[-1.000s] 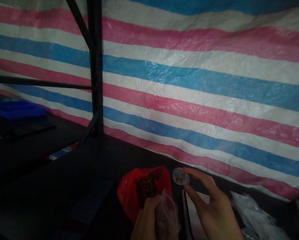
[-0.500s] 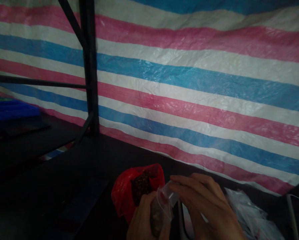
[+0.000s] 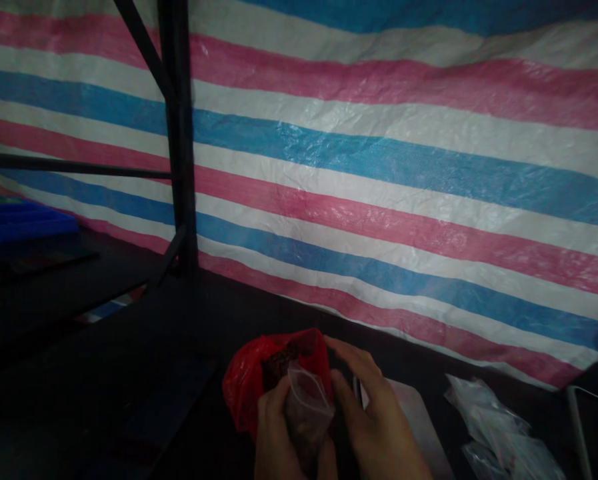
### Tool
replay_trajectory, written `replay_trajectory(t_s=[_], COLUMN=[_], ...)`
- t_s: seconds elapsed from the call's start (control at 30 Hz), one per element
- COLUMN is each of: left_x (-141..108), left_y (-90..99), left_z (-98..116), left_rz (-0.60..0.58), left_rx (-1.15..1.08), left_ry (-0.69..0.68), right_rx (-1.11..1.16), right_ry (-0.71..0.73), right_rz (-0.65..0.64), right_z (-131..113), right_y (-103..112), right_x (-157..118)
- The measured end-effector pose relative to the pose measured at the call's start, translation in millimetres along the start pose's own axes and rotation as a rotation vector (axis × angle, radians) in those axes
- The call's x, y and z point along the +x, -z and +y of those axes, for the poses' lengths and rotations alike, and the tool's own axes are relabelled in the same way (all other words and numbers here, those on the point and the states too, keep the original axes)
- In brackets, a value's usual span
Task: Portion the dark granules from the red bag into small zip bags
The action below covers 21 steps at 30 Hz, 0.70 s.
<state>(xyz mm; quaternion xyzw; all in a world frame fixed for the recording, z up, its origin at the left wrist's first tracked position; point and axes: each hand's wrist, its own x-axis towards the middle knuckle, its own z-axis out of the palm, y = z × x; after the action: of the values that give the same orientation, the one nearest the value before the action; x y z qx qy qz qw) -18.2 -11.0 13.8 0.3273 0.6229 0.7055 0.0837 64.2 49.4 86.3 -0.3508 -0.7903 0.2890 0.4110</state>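
Observation:
My left hand (image 3: 273, 433) holds a small clear zip bag (image 3: 306, 400) with dark contents, low in the middle of the view. My right hand (image 3: 373, 420) is against the bag's right side, thumb and fingers closed on its upper edge. Just behind the two hands sits an open red plastic bag (image 3: 243, 380) filled with dark brown bits, on the dark table (image 3: 129, 373). No cup shows in my right hand.
A pale flat board (image 3: 419, 413) lies right of my hands, with a heap of clear plastic bags (image 3: 493, 427) beyond it. A black metal post (image 3: 179, 133) stands at left, a blue tray (image 3: 23, 220) far left. A striped tarp (image 3: 379, 167) closes the back.
My right hand held a small clear cup a second ago, brought it to the zip bag, and now rests on the bag with the cup out of sight. Both hands moved slightly left.

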Motion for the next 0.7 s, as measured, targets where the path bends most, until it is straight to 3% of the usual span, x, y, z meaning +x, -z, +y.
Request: replay_trajectory(t_s=[0.13,0.2,0.3,0.37,0.43,0.53,0.7], left_x=[-5,-14,-28,-34,-36,-32,-25], left_y=[-6.0,-11.4,-17.6,-19.2,-19.2,-17.4,-13.6], left_z=[0,-1,-2,-2,-2,-1,-3], left_rz=[-0.072,-0.15,-0.294,-0.337,-0.315,-0.269,-0.173], left_rx=[0.058,0.062,0.051,0.063,0.082,0.098,0.107], left_ry=[0.005,-0.05,-0.149,-0.195,-0.234,-0.267,-0.402], right_rx=[0.104,0.085,0.065,0.054,-0.007,-0.114,-0.21], right_ry=[-0.107,-0.166,-0.262,-0.327,-0.363,-0.345,-0.367], right_rz=[-0.114,-0.054,0.114,0.137,0.158,0.329,0.595], right_z=[-21,-21,0,23,47,75,92], right_y=[26,40,64,80,91,98,122], right_x=[-5,-8,-15,-21,-26,-30,-39])
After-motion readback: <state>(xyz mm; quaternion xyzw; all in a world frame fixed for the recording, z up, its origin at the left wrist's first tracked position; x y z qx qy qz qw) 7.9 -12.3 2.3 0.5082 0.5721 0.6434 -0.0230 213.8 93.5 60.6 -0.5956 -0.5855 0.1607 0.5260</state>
